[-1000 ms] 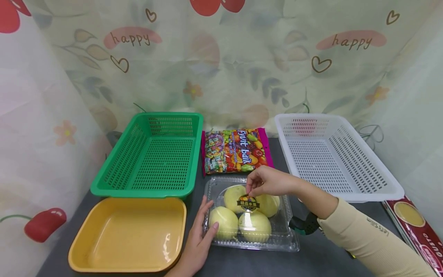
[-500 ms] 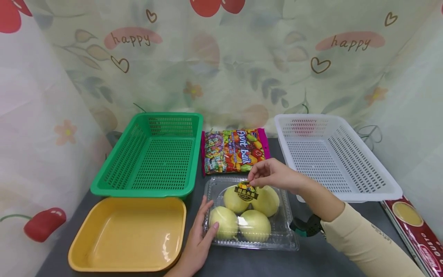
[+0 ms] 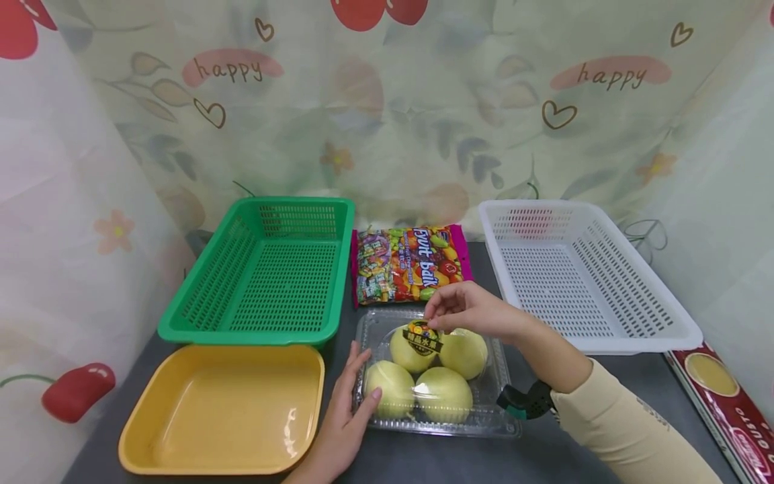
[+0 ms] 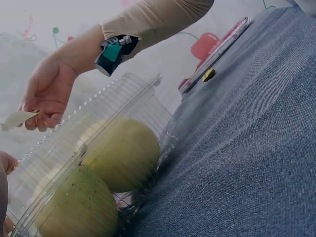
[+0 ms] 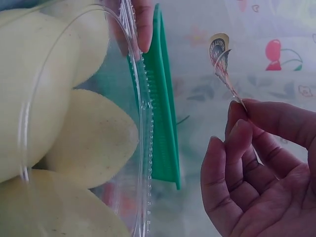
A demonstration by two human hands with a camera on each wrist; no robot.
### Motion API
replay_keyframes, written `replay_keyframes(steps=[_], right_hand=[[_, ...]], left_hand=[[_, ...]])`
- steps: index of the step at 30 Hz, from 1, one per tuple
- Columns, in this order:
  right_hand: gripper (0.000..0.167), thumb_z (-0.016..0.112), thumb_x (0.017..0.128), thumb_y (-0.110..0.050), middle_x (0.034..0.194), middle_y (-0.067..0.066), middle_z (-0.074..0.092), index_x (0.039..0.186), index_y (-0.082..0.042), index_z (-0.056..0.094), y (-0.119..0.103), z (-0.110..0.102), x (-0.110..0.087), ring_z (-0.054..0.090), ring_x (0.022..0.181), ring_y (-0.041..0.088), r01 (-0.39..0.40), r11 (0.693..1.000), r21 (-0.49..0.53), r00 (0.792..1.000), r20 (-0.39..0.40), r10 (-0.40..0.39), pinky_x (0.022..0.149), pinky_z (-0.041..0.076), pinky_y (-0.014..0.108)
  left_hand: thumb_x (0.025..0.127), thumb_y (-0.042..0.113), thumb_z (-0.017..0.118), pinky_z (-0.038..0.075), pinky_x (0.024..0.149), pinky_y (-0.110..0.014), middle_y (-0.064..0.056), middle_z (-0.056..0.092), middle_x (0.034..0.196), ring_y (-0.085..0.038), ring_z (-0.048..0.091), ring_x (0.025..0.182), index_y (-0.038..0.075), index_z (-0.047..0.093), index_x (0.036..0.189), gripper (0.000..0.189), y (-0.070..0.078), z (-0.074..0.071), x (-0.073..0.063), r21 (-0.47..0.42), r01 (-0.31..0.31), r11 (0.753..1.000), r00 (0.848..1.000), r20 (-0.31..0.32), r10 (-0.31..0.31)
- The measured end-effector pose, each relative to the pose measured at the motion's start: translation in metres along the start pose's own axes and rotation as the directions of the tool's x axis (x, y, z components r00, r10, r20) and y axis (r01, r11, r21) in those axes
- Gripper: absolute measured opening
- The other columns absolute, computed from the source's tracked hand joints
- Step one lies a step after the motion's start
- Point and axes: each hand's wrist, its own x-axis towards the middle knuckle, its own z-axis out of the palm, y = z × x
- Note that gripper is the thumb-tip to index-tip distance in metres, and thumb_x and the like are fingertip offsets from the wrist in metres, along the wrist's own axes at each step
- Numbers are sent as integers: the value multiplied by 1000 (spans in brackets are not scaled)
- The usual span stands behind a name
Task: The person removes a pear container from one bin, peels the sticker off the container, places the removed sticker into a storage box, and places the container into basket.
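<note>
A clear plastic clamshell box (image 3: 506,410) holds several pale yellow-green round fruits that look like melons (image 3: 444,395). Above its lid, my right hand (image 3: 468,312) pinches a black and gold label sticker (image 3: 422,338) at one edge between thumb and forefinger. The right wrist view shows the sticker (image 5: 219,54) standing up from the fingertips, curled and apart from the lid. In the left wrist view its pale back (image 4: 19,119) shows. My left hand (image 3: 345,423) rests with straight fingers against the left side of the box.
Behind the box lies a bag of fruit candy (image 3: 411,265). A green basket (image 3: 254,336) and a yellow tray (image 3: 130,437) stand on the left, a white basket (image 3: 683,329) on the right. A red package (image 3: 725,396) lies at the right edge.
My right hand has lifted the sticker up from the lid and then shifted slightly left, with the sticker tilting. My left hand has stayed at the side of the box.
</note>
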Motion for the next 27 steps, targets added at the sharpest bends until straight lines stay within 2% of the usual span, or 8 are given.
replay_keyframes(steps=[8,15,18,23,27], right_hand=[[17,61,88,-8,84,2,62,98,5,60,-1,3,3,55,71,12,4,1000,-6,1000,2,-4,71,52,32],[17,61,88,-7,85,2,62,97,7,60,-1,6,6,57,71,13,29,1000,10,1000,9,-29,68,53,29],[16,61,89,-7,87,2,63,98,7,60,-2,8,8,58,71,13,31,999,11,1000,4,-31,68,54,30],[17,62,88,-9,85,1,64,98,5,61,-4,14,10,59,71,14,16,999,28,1000,-4,-16,68,54,29],[17,62,88,-9,86,1,64,98,4,61,-5,19,11,60,73,15,7,999,41,1000,-3,-7,72,55,33]], left_hand=[[96,27,50,8,109,-66,-8,7,158,-35,9,144,15,30,145,54,5,-2,0,13,-12,1000,1000,7,12],[95,26,50,9,108,-67,-7,9,158,-37,9,143,25,33,143,50,15,-5,-4,2,-5,1000,1000,3,5],[95,25,51,10,108,-67,-4,9,158,-34,9,144,28,33,143,51,21,-10,-6,-24,20,1000,1000,16,-19],[95,25,51,7,108,-67,0,5,158,-32,3,145,28,32,143,51,36,-27,-12,-42,63,997,997,43,-61],[97,24,49,5,103,-72,-2,6,158,-36,2,144,30,33,141,48,44,-50,-17,-11,14,1000,999,36,-14]])
